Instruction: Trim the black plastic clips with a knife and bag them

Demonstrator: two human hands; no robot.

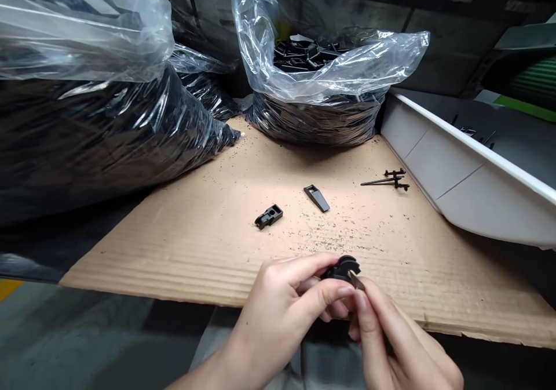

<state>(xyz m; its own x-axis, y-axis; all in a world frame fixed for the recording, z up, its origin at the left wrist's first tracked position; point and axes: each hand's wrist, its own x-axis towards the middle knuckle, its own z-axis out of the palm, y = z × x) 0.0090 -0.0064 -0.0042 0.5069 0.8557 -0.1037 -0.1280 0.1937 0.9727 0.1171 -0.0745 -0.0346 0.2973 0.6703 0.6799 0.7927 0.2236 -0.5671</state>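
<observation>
Near the front edge of the cardboard, my left hand (289,306) is closed round a black plastic part (345,267) with a curved, notched end. Its thumb and index finger grip the part, and the other fingers are partly hidden beneath. Close against it, my right hand (391,329) pinches a small pointed blade (357,281), whose tip meets the curved part. The rest of the blade is hidden in the fingers. Beyond the hands lie a black blocky plastic piece (269,216) and a flat, tapered black piece (317,197).
A cardboard sheet (208,233) strewn with black shavings covers the work surface. Farther right lies a thin black sprue (386,179) beside a white bin (452,170). An open plastic bag (313,112) of black parts stands behind, and a large filled bag (95,129) at left.
</observation>
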